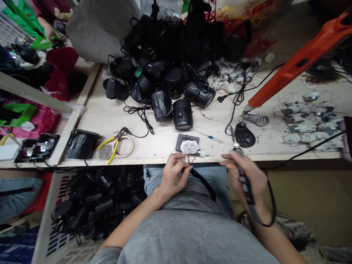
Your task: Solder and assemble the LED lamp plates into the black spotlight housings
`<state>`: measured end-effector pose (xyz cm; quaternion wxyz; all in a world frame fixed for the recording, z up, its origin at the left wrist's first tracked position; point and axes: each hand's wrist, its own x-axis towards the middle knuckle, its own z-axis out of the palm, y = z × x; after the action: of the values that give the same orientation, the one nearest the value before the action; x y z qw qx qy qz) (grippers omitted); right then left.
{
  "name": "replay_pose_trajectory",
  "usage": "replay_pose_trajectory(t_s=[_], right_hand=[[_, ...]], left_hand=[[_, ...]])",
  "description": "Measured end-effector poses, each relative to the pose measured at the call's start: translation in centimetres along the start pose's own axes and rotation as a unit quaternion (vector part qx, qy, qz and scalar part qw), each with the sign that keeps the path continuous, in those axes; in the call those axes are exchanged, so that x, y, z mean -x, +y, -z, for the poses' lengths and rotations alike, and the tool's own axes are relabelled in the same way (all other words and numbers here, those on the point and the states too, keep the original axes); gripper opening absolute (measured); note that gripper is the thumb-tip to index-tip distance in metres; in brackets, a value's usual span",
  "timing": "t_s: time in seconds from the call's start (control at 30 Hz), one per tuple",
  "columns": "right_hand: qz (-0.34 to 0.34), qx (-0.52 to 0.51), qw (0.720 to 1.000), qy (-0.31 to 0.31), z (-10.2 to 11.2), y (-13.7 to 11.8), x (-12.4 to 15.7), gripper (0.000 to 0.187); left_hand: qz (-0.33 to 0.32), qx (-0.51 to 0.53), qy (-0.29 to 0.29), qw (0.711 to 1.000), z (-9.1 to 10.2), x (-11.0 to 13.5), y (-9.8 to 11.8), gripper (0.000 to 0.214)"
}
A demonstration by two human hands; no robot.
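Soldering iron (245, 184) rests in the right hand (249, 170), fingers wrapped round its handle, its tip pointing past the near edge of the tabletop (155, 148), right of centre. Left hand (176, 174) pinches thin red wires (189, 158) at the near edge, around the middle; their ends are too small to make out.

If hot, the iron could scorch the left fingers or mark the white octagonal piece (189, 147), most likely should its cord (274, 211), looping beside the right wrist, snag mid-swing. A sharp tug on the wires might break a joint or pull the small motor (200, 151) off the near edge.

Room for sideways movement lies between the tape roll (131, 146) and the black plate (180, 140). Further right, the screwdriver (211, 137) and black dish (244, 136) narrow the passage; toward the far edge, black housings (183, 113) crowd the tabletop.
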<state>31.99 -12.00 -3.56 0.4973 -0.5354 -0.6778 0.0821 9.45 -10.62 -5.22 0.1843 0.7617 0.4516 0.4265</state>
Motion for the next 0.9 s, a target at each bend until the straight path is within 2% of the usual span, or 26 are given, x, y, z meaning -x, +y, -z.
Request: replay_pose_trajectory(t_s=[0.1, 0.2, 0.3, 0.4, 0.5, 0.6, 0.7, 0.77, 0.8, 0.87, 0.9], right_hand=[[0.096, 0.037, 0.993, -0.06, -2.5, 0.9, -0.1, 0.036], [0.129, 0.033, 0.986, -0.099, -4.5, 1.7, -0.5, 0.032], [0.151, 0.028, 0.982, -0.107, -4.7, 2.0, -0.9, 0.032], [0.187, 0.067, 0.977, -0.074, -2.7, 2.2, -1.0, 0.035], [0.207, 0.138, 0.968, -0.022, 0.8, 3.0, -0.8, 0.034], [0.212, 0.218, 0.953, 0.011, 4.5, 5.1, -0.9, 0.033], [0.217, 0.309, 0.925, 0.038, 7.6, 8.2, -1.8, 0.031], [0.202, 0.346, 0.914, 0.062, 9.2, 10.4, -3.0, 0.029], [0.202, 0.385, 0.896, 0.088, 9.9, 11.4, -3.7, 0.027], [0.168, 0.404, 0.893, 0.106, 11.0, 12.9, -5.2, 0.03], [0.117, 0.419, 0.896, 0.09, 11.5, 13.3, -5.9, 0.036]], left_hand=[[-0.004, -0.013, -0.005, 1.0, 0.2, -0.1, 0.0, 0.006], [-0.007, -0.022, -0.013, 1.0, 0.7, 0.0, -0.1, 0.004], [-0.001, -0.026, -0.016, 1.0, 1.2, 0.2, 0.0, 0.007], [-0.007, -0.029, -0.018, 0.999, 1.9, 0.4, -0.2, 0.016], [-0.04, -0.049, -0.024, 0.998, 2.3, 0.5, -0.8, 0.027], [-0.097, -0.087, -0.049, 0.99, 1.9, 0.3, -1.5, 0.037], [-0.14, -0.119, -0.063, 0.981, 0.9, -0.2, -1.7, 0.044], [-0.146, -0.134, -0.073, 0.977, 0.2, -0.6, -1.5, 0.046], [-0.146, -0.142, -0.077, 0.976, -0.1, -0.7, -1.4, 0.044], [-0.145, -0.154, -0.079, 0.974, -0.5, -0.8, -1.3, 0.036], [-0.144, -0.154, -0.077, 0.975, -0.6, -0.8, -1.3, 0.03]])
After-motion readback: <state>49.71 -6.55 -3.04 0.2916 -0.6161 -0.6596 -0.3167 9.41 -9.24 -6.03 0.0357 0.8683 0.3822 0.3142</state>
